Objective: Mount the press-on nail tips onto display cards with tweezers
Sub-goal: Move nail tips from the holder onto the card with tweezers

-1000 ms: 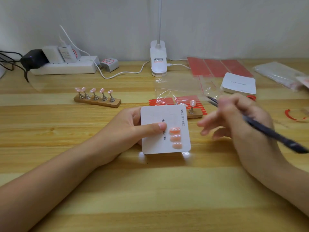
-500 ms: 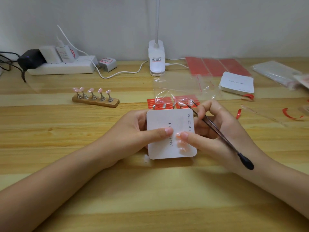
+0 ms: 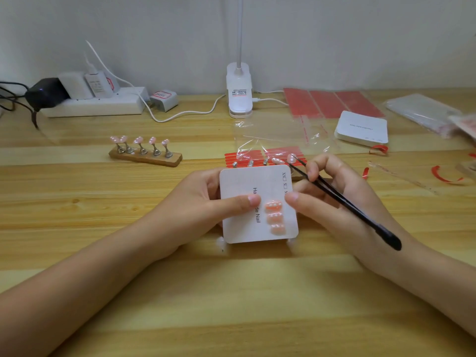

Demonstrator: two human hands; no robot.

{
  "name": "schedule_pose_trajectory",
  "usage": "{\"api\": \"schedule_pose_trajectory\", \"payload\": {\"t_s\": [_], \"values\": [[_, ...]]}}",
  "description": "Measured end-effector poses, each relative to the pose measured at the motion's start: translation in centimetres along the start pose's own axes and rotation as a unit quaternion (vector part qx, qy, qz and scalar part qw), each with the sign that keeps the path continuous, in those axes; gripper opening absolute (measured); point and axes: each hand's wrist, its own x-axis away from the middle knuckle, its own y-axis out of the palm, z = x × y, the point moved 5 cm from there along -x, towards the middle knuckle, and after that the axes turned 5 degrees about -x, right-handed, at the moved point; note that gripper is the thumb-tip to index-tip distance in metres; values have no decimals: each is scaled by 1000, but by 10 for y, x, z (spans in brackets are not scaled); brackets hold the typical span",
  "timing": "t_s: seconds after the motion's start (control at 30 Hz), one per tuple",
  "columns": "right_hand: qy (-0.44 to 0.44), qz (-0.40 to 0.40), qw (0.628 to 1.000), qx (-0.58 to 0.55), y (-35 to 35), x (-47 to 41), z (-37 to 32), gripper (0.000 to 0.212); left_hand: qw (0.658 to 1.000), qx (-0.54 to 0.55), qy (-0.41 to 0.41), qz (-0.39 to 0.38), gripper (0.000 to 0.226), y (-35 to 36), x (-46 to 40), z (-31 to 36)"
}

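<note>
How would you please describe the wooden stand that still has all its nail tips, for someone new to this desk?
Start at the white power strip by the wall on the left. Just in front of it on the wooden desk lies the wooden nail stand, left of both hands. Unlike the stand half hidden behind the held card, it carries five pink tips.

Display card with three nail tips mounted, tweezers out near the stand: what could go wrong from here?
1. The tweezers tip sits by a loose nail tip on the stand; a nudge could knock it off.
2. The left hand thumb presses close beside the mounted nail tips on the display card and could smudge or shift them.
</note>
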Motion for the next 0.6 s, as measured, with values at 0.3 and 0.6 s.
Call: {"api": "schedule_pose_trajectory", "payload": {"t_s": [0.3, 0.6], "values": [[4, 12, 1000, 12, -2, 1, 0, 30, 1000, -7, -5, 3, 36, -3, 1, 0], [-29, 59, 998, -20, -6, 1, -3, 29, 997, -42, 4, -57, 16, -3, 6, 5]]}}
